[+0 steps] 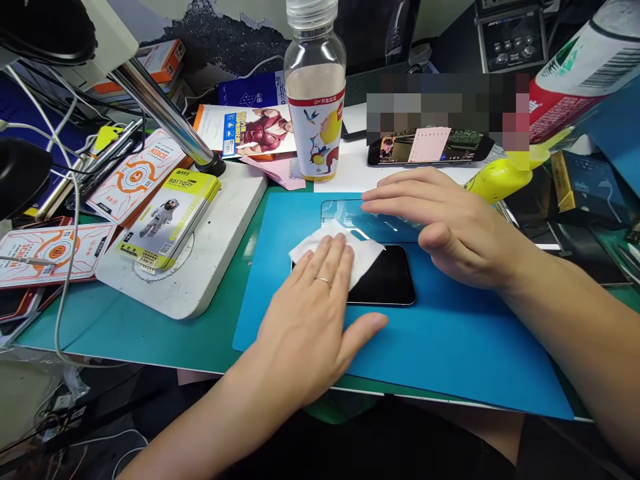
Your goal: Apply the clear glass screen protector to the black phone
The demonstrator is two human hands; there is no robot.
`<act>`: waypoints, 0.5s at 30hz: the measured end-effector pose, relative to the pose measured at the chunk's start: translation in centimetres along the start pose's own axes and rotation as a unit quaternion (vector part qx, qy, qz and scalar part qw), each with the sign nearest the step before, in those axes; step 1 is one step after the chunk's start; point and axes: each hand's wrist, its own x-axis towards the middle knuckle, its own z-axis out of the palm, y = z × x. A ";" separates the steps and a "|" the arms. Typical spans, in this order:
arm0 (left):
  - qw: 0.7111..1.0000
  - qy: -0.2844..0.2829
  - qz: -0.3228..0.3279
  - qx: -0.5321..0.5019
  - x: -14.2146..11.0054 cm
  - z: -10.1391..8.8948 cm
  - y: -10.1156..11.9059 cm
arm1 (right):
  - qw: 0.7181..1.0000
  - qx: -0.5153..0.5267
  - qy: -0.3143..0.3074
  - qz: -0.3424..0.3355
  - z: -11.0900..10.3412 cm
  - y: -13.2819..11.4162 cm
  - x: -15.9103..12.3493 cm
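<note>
My left hand (320, 313) lies with outstretched fingers on a white wipe (367, 253), pressing it against a smartphone (385, 283) with a black screen. The wipe and fingers cover the phone's left part. Just behind the phone, a clear glass screen protector (343, 212) rests on the blue mat (440, 347). Over the protector's right end hovers my right hand (435, 223), its fingers extended and thumb apart, with nothing in it. That hand hides part of the glass.
A white lamp stand (215, 267) on the left bears yellow battery boxes (170, 217). Behind the mat stand a clear bottle (315, 100) and a lit phone (430, 148) propped sideways. A yellow squeeze bottle (500, 180) and a red-and-white can (580, 73) are at the right.
</note>
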 end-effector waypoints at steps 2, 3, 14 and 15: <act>1.000 0.009 -0.005 0.011 -1.1 0.0 -1.0 | 1.000 0.002 -0.002 0.004 0.0 -0.1 0.1; 1.000 0.013 -0.008 0.017 -1.6 0.0 -1.4 | 1.000 0.005 -0.006 0.007 0.0 -0.1 0.1; 0.998 0.033 -0.031 0.046 -6.4 0.9 -0.7 | 1.000 0.021 -0.017 0.005 0.0 -0.3 0.4; 0.998 0.034 -0.033 0.047 -6.8 1.0 -0.4 | 1.000 0.020 -0.017 0.005 0.0 -0.3 0.4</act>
